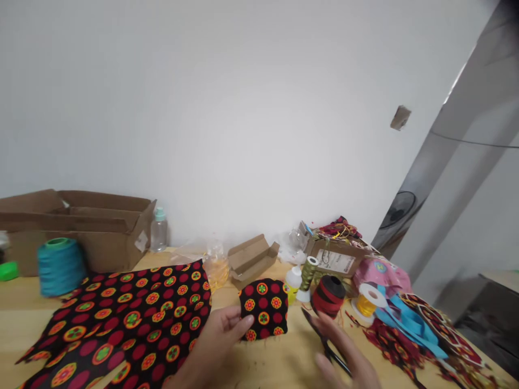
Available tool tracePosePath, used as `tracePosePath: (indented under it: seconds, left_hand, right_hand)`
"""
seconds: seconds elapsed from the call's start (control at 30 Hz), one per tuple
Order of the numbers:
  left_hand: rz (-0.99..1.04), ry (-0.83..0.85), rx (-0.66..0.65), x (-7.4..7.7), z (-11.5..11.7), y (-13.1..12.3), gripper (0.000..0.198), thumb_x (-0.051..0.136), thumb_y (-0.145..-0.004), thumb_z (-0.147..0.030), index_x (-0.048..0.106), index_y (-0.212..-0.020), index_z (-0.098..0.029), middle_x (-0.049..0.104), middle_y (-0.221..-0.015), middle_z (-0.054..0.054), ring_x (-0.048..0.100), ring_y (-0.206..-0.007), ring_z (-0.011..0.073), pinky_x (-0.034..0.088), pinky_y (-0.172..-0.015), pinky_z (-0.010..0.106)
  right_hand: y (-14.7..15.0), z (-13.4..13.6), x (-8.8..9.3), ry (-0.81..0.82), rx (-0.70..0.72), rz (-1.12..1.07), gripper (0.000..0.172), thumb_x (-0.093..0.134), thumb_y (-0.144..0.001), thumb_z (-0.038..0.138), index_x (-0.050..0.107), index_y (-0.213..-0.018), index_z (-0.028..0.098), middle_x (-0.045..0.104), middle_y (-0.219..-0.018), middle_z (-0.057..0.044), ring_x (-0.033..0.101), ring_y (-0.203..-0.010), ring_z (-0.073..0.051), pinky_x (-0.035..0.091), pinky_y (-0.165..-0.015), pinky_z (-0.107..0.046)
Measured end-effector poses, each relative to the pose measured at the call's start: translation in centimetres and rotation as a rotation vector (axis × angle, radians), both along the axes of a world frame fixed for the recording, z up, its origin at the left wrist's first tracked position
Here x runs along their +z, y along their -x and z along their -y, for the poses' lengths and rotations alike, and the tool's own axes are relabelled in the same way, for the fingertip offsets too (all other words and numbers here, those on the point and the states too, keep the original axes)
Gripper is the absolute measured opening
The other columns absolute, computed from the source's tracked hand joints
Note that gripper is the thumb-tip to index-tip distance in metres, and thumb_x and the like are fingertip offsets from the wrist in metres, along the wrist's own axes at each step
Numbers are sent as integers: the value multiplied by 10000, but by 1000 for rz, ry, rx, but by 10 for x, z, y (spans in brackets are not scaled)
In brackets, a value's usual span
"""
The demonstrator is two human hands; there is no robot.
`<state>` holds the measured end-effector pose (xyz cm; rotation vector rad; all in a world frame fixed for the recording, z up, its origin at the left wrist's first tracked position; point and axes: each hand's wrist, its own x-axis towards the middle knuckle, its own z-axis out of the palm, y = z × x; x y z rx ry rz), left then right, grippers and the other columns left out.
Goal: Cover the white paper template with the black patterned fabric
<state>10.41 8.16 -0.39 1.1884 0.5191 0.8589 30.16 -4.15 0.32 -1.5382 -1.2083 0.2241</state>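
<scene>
A small piece of black cloth (263, 310) with red dots and orange-green flowers is pinched at its left edge by my left hand (225, 332), thumb on top. The piece stands raised above the table. To its right, black-handled scissors (320, 334) lie between the thumb and fingers of my right hand (344, 351), which is slightly blurred. The blades point up and left toward the cloth piece, apart from it. A large sheet of the same patterned cloth (154, 313) spreads across the table to the left, partly under my left forearm.
A teal thread cone (61, 267) and an open cardboard box (109, 251) stand at left. Behind the cloth piece are a small open carton (252, 262) and a glue bottle (292, 283). A red-black spool (328, 297), yellow spool (367, 302) and cloth scraps (393, 346) crowd the right.
</scene>
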Motion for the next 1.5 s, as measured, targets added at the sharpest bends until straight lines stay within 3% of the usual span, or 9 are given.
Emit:
tracePosePath:
  seconds: [0.07, 0.17, 0.37, 0.53, 0.63, 0.77, 0.93, 1.03, 1.5]
  left_hand:
    - [-4, -3, -15, -1, -1, 0, 308, 729, -594, -405, 712, -760, -146, 722, -723, 63, 648, -691, 231, 483, -725, 341]
    - [2, 21, 22, -5, -8, 3, 353, 733, -590, -410, 709, -801, -128, 721, -797, 101, 646, -771, 264, 471, -769, 370]
    - [139, 149, 140, -5, -13, 5, 560, 594, -623, -626, 660, -969, -190, 650, -1069, 94, 528, -1067, 265, 382, -920, 353]
    - [209, 207, 50, 0, -2, 3, 446, 655, -684, -434, 633, -1033, -158, 668, -1000, 111, 603, -909, 267, 463, -771, 331]
    - [173, 135, 79, -8, -6, 6, 418, 677, -694, -293, 597, -1090, -187, 672, -987, 80, 621, -811, 218, 474, -666, 272]
    - [87, 11, 59, -14, -12, 9, 410, 642, -727, -310, 588, -1119, -200, 657, -1036, 80, 608, -852, 227, 477, -668, 278]
    - [7, -32, -9, -7, -7, 7, 382, 701, -666, -320, 662, -1019, -179, 684, -982, 82, 606, -854, 237, 468, -716, 283]
    - [-53, -43, -5, -4, -7, 6, 315, 673, -694, -334, 688, -966, -176, 713, -866, 67, 619, -751, 202, 466, -659, 253]
    - [-149, -71, 7, -4, -4, 5, 265, 670, -688, -345, 717, -887, -177, 717, -716, 42, 596, -609, 161, 438, -545, 212]
  right_hand:
    - [21, -33, 11, 44, 145, -86, 467, 677, -619, 301, 612, -1065, 179, 679, -1008, -90, 619, -936, -258, 491, -807, -346]
    - [47, -70, 24, 81, 292, -95, 161, 635, -664, 264, 679, -761, 143, 714, -749, -72, 648, -703, -230, 515, -630, -314]
    - [56, -74, 17, -595, 83, 763, 140, 527, -746, 126, 642, -762, 204, 691, -717, -3, 550, -648, -166, 362, -723, -335]
    - [63, -72, 4, -504, 188, 1000, 126, 569, -733, 272, 626, -831, 217, 669, -744, -8, 526, -673, -176, 326, -770, -340]
    - [59, -73, 0, -469, 311, 876, 359, 616, -670, 449, 598, -940, 213, 652, -875, -52, 553, -782, -218, 343, -814, -381]
    - [46, -78, -6, -256, 215, 401, 398, 641, -698, 361, 562, -1062, 222, 592, -1067, -92, 509, -994, -263, 382, -830, -394]
    - [45, -84, -10, 53, 319, -202, 128, 657, -654, 306, 668, -675, 181, 626, -717, -44, 558, -726, -212, 427, -707, -330]
    - [47, -84, -12, 69, 329, -301, 172, 672, -633, 309, 636, -538, 171, 584, -576, -8, 523, -587, -164, 425, -625, -298]
    - [51, -83, -14, 82, 397, -621, 133, 763, -540, 277, 709, -590, 167, 639, -555, -18, 533, -515, -137, 422, -503, -246]
